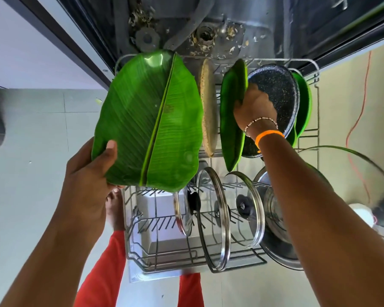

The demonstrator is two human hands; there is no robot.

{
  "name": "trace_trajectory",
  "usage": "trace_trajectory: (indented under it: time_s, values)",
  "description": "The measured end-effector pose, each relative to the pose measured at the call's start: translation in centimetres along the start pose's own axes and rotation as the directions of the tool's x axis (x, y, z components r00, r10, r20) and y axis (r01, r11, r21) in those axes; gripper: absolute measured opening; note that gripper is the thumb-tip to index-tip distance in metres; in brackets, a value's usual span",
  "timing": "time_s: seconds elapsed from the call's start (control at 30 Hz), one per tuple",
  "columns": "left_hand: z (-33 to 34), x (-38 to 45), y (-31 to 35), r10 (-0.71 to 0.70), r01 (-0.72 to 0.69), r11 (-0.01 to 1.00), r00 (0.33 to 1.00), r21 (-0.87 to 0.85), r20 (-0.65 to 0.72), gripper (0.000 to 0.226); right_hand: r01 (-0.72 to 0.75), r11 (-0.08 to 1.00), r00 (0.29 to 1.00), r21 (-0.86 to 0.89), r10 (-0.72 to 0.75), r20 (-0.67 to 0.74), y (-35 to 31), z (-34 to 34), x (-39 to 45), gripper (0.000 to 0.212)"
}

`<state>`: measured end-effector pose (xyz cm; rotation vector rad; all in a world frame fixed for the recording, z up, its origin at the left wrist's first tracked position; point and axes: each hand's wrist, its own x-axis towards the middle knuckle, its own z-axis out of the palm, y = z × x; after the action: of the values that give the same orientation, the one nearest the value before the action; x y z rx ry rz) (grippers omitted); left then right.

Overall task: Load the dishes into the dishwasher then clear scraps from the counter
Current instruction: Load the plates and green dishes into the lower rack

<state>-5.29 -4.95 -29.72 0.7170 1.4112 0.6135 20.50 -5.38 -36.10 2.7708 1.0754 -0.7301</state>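
My left hand [88, 182] grips the near edge of a large green leaf-patterned plate [149, 120], held flat above the left side of the pulled-out dishwasher rack [140, 247]. My right hand [254, 109] grips a second green plate [231, 120] that stands on edge in the rack's far row. That plate sits between a tan speckled plate [207, 107] and a dark speckled pan [275, 94]. Another green plate [305, 103] stands behind the pan. Three glass lids [215, 218] stand upright in the near row.
The dishwasher tub [208, 25] lies open beyond the rack, its floor strewn with food scraps. A steel pot [275, 218] lies at the rack's right, partly under my right arm. A large glass lid [364, 173] is at the far right. An orange cord [361, 107] runs along the floor.
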Motion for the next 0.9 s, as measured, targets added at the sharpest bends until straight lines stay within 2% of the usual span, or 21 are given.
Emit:
trace_trajectory:
  time_s: [0.1,0.23,0.67,0.9]
  values:
    - [-0.3,-0.1,0.2,-0.005,0.005,1.000,1.000,-0.030,-0.004,0.023,-0.044,0.999,0.995,0.023,0.046,-0.088,1.3,-1.6,-0.8,0.029]
    - [-0.3,-0.1,0.3,-0.015,0.016,0.999,1.000,-0.051,0.015,0.022,-0.073,0.996,0.988,-0.049,0.066,-0.138,2.4,-2.2,-1.4,0.029]
    - [-0.8,-0.1,-0.5,-0.049,0.051,0.998,0.998,-0.048,0.033,0.022,-0.027,0.999,0.994,-0.047,0.022,-0.108,1.3,1.2,0.3,0.026]
    - [-0.9,0.4,-0.7,-0.075,0.079,0.994,0.996,-0.078,0.050,0.031,-0.010,0.997,0.999,-0.078,0.006,-0.044,2.1,2.9,1.9,0.025]
